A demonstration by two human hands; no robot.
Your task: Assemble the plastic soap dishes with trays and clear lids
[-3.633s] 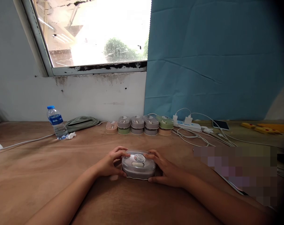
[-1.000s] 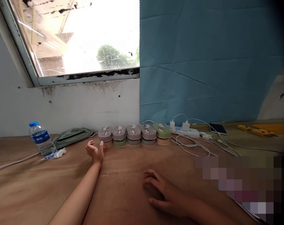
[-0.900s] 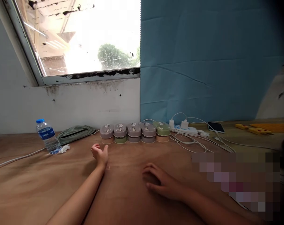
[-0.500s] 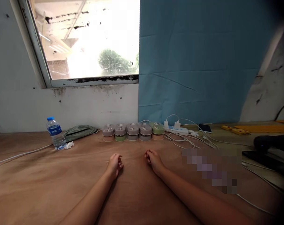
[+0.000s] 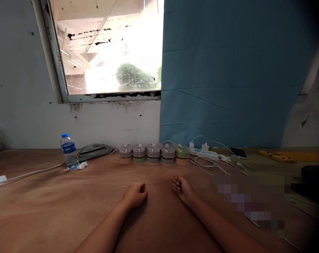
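My left hand [image 5: 135, 194] rests on the brown wooden table [image 5: 154, 225] with its fingers curled in and the thumb side facing inward. Across a gap to the right, my right hand [image 5: 183, 189] is loosely fisted, and nothing shows in it. Beyond both hands, a row of several small lidded tins stands against the wall. At its left end is a grey-lidded tin with a peach base [image 5: 125, 153], beside a grey-lidded tin with a green base [image 5: 138, 154]. A green-lidded tin [image 5: 182, 154] ends the row on the right. Neither hand touches a tin.
A water bottle [image 5: 69, 153], crumpled tissue [image 5: 82, 165] and grey-green pouch [image 5: 95, 152] lie back left. Right of the tins are a power strip [image 5: 205, 153] with chargers, loose white cables [image 5: 214, 168], a phone [image 5: 238, 153] and yellow tools [image 5: 280, 158]. A blurred patch covers something at right.
The whole view has shifted, so things appear farther right and slightly lower. My left hand has rolled over and its fingers have curled in more. My right hand has closed a little more.
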